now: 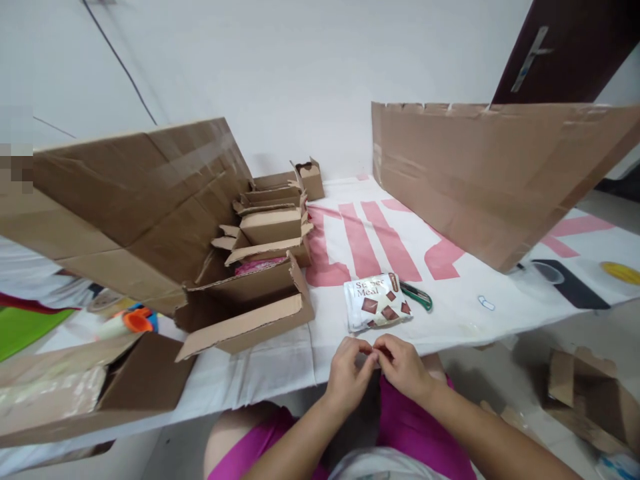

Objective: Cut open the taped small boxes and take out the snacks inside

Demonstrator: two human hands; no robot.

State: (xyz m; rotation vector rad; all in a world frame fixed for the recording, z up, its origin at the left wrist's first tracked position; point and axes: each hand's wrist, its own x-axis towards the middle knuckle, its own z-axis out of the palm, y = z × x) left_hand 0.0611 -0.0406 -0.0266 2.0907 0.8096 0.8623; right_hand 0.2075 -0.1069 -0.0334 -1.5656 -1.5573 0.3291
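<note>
My left hand (pixel 349 371) and my right hand (pixel 403 365) meet at the table's near edge, fingertips pinched together on something too small to make out. Just beyond them lies a white snack packet (pixel 376 302) printed with brown squares. A green-handled cutter (pixel 418 296) rests against the packet's right side. An open small cardboard box (pixel 245 308) sits to the left of the packet, with a row of several similar small boxes (pixel 273 213) behind it.
A large cardboard box (pixel 140 207) lies tipped on the left and another large cardboard sheet (pixel 495 173) stands on the right. The table has a white cloth with pink stripes (pixel 370 240). A roll of tape (pixel 547 272), glue stick (pixel 125 323) and floor cardboard scraps (pixel 585 393) lie around.
</note>
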